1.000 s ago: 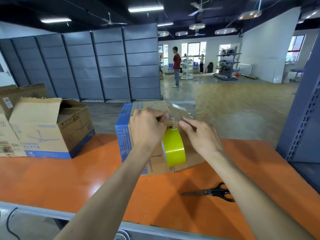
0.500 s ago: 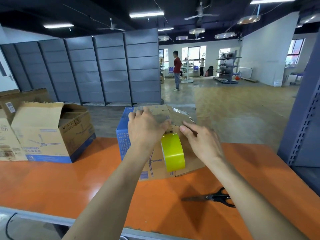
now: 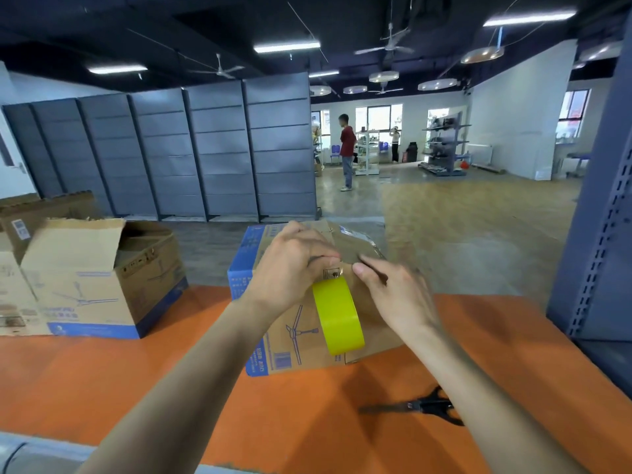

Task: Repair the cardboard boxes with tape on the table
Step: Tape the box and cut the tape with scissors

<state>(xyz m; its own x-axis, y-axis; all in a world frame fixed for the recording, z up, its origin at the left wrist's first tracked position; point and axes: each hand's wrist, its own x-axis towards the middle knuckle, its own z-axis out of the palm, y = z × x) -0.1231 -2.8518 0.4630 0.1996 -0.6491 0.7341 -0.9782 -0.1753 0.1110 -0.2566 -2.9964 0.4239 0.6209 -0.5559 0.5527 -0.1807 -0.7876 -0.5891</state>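
Observation:
A brown cardboard box [image 3: 287, 347] with blue edges and a fan drawing stands on the orange table [image 3: 136, 388], straight ahead. My left hand [image 3: 290, 265] lies over its top front edge, fingers curled, gripping a yellow-green tape roll [image 3: 337, 316] that hangs against the box's front face. My right hand [image 3: 396, 292] rests on the box's top right, fingers stretched toward the left hand, fingertips on the top flap where clear tape [image 3: 362, 239] shines. The strip between roll and box is hidden by my fingers.
An open cardboard box [image 3: 99, 285] with a raised flap stands at the left, more boxes [image 3: 13, 278] behind it. Black scissors [image 3: 424, 407] lie on the table by my right forearm. A grey shelf upright [image 3: 595, 234] rises at the right. A person [image 3: 347, 152] stands far back.
My hands have stayed on the box top with the tape roll, the fingers drawing slightly closer together. The view has tilted up a little.

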